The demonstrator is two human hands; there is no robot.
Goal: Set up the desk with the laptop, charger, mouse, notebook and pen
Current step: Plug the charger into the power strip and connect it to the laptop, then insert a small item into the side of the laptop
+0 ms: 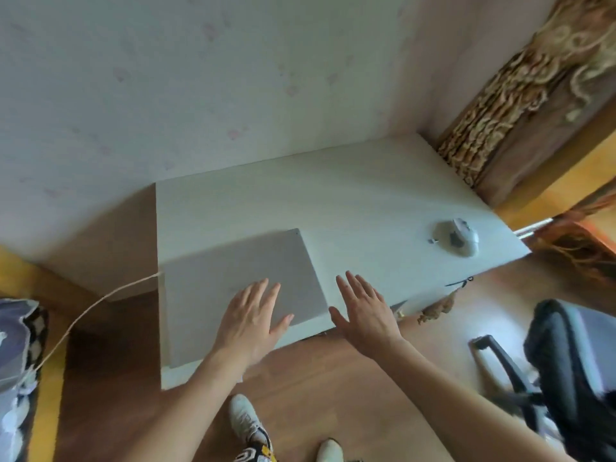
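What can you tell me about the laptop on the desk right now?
The laptop is closed, a flat silver-grey slab with a matte, metal-looking lid and rounded corners. It lies flat at the near left of the white desk, turned at a slight angle to the desk's edges. A pale cable meets its left side and trails to the floor. The left hand is spread over its near right corner; the right hand is beside it, off the lid.

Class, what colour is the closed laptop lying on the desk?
Light silver-grey, plain and unpatterned: the laptop shows best in the head view.
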